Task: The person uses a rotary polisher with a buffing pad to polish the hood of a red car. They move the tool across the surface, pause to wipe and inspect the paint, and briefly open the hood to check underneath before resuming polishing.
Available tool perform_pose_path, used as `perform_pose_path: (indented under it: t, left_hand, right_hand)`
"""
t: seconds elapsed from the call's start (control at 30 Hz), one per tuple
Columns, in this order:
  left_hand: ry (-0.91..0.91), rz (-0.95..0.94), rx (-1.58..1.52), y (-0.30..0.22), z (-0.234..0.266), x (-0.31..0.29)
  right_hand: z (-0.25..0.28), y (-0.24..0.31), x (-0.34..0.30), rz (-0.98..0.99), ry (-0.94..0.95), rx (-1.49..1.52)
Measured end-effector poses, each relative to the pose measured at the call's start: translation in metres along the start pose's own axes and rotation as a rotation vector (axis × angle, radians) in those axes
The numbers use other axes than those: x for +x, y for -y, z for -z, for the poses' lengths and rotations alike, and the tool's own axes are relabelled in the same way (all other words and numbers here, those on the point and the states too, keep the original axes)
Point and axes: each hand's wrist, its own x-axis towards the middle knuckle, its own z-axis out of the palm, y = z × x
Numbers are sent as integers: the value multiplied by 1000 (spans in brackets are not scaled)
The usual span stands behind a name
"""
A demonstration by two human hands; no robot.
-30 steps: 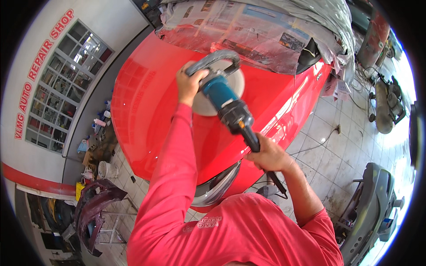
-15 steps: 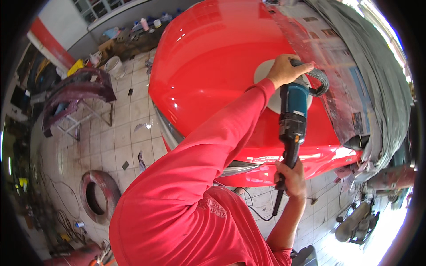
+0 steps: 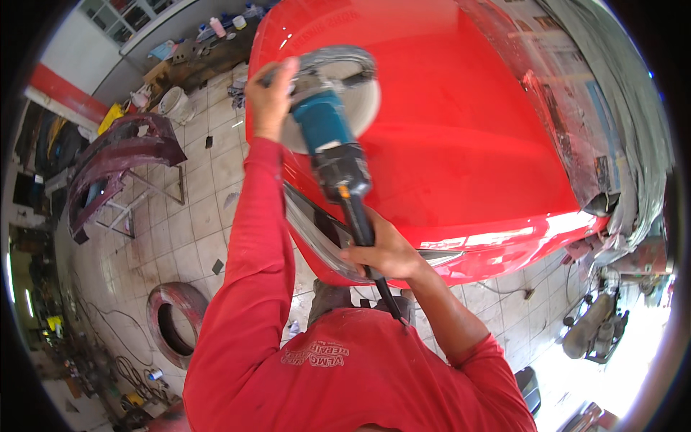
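Note:
A teal and black car polisher [image 3: 325,124] lies over the front left part of a glossy red car hood [image 3: 461,129]. Its round whitish pad [image 3: 367,104] rests on the paint, partly hidden by the machine. My left hand [image 3: 272,102] is closed on the black loop handle [image 3: 338,55] at its head. Around the rear grip, my right hand [image 3: 387,248] is wrapped near the trigger end. From there a black cord [image 3: 392,302] drops toward my shirt. The headlight [image 3: 315,225] sits just below the machine.
Newspaper and grey sheeting [image 3: 637,144] mask the windshield side. A maroon bumper [image 3: 126,155] rests on a metal stand at left, with a tire [image 3: 176,324] on the tiled floor. An air compressor [image 3: 592,331] stands at lower right; bottles line a bench [image 3: 216,61] behind.
The polisher has swept left across the hood, from near the masked windshield side to the front left edge. Both hands have moved with it, still gripping, and the machine now slants the other way.

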Motion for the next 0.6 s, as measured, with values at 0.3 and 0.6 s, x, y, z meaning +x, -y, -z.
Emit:
perform_pose_path:
  t: [0.3,0.6]
  left_hand:
    - [-258,-109,247,-17,18,19]
    - [247,-254,190,-39,-180,14]
  right_hand:
    - [13,26,23,97,33,-96]
    - [89,30,-76,71,-194,135]
